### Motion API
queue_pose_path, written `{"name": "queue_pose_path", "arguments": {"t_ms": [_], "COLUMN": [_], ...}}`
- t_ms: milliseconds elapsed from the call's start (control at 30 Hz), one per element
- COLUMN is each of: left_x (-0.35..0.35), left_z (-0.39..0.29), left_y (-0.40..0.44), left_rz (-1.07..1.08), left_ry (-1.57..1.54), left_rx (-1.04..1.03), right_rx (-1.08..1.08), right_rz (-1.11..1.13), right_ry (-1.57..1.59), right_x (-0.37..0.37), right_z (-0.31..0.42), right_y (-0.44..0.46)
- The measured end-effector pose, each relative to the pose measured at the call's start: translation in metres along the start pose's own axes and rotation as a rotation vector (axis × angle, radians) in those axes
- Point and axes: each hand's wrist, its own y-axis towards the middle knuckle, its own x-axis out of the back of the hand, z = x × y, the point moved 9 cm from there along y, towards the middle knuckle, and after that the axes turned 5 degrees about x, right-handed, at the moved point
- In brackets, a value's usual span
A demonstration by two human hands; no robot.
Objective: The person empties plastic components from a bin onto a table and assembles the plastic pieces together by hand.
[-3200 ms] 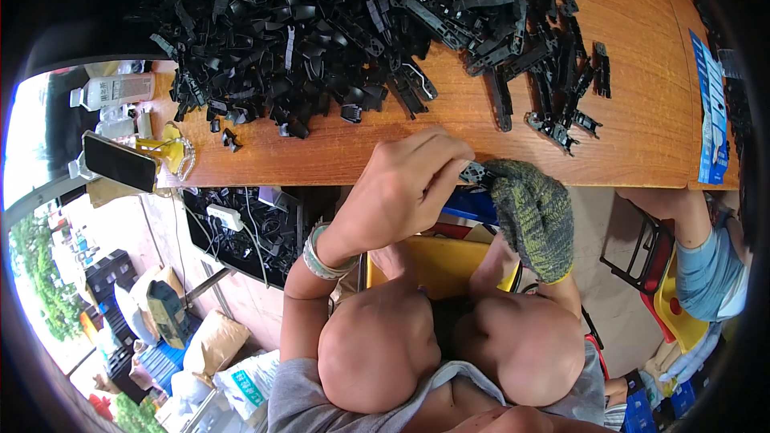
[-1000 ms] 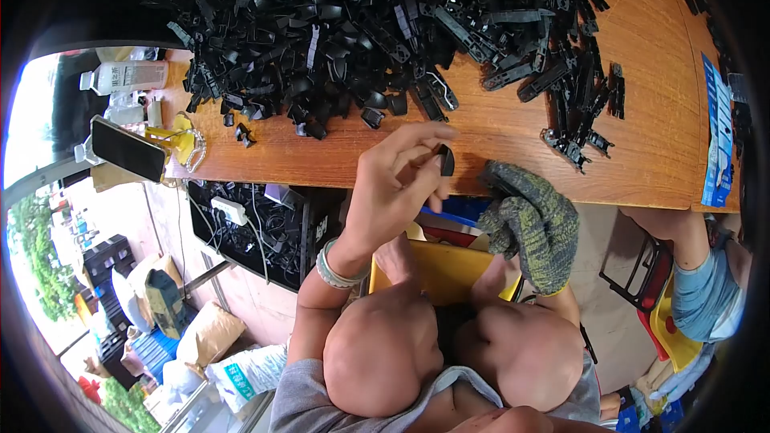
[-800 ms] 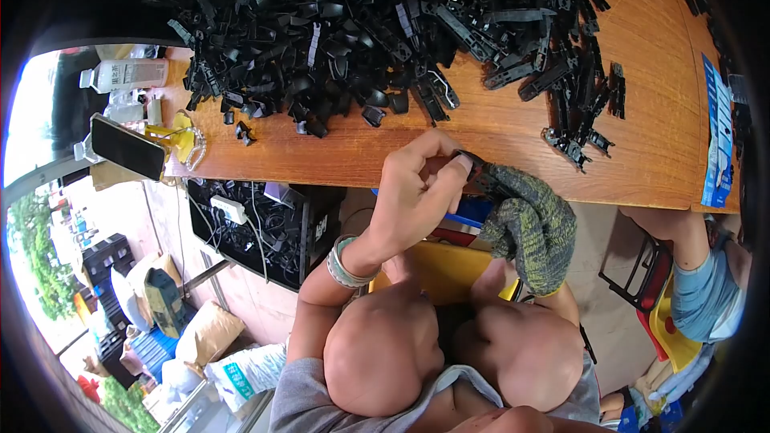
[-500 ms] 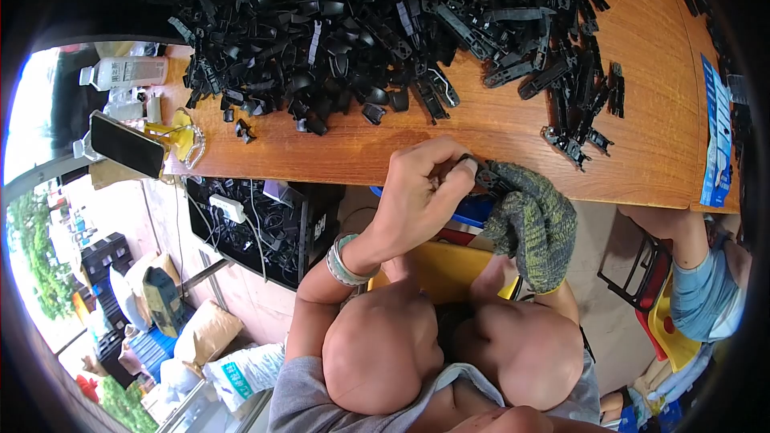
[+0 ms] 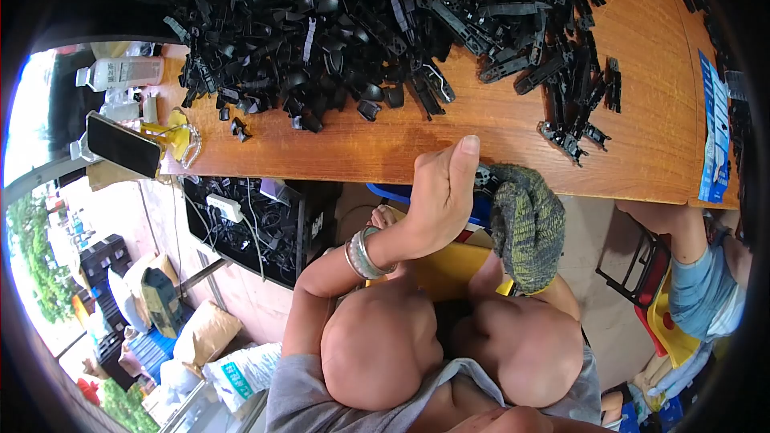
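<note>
My left hand (image 5: 443, 196) is bare, with bangles (image 5: 358, 253) at the wrist. Its thumb is stretched out past the table edge; the other fingers are turned away and hidden. Right beside its palm is a small black plastic part (image 5: 484, 180), mostly covered, and I cannot tell whether the palm touches it. A grey and yellow-green knitted glove covers my right hand (image 5: 529, 228), whose fingers are closed round that part. Both hands are above my knees, at the front edge of the wooden table (image 5: 385, 144).
A big heap of black plastic parts (image 5: 321, 40) covers the table's back. At the left stand a phone (image 5: 124, 144) on a yellow holder and a bottle (image 5: 124, 74). Below is a black crate (image 5: 249, 228) of parts. A blue packet (image 5: 712, 132) and another person's arm (image 5: 690, 244) are at right.
My left hand has let go its pinch at the black part and turned, thumb now pointing up and away. The gloved right hand still holds the part and has shifted slightly.
</note>
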Motion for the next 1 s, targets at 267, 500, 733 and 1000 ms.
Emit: {"name": "queue_pose_path", "arguments": {"t_ms": [267, 500, 733, 1000], "left_x": [-0.024, -0.073, -0.041, 0.023], "left_z": [-0.038, -0.061, -0.056, -0.052], "left_y": [0.003, 0.028, 0.002, -0.007], "left_rz": [0.176, 0.146, 0.134, -0.192], "left_ry": [0.123, 0.668, 0.672, 0.600], "left_rx": [-0.275, -0.622, -0.788, -0.648], "right_rx": [-0.482, -0.625, -0.902, -0.941], "right_rz": [0.163, 0.266, -0.063, 0.033], "right_ry": [0.372, 0.299, 0.435, 0.817], "right_x": [0.032, 0.042, 0.066, 0.018], "right_z": [-0.015, -0.023, -0.054, -0.042], "right_y": [-0.015, -0.020, -0.045, -0.025]}}
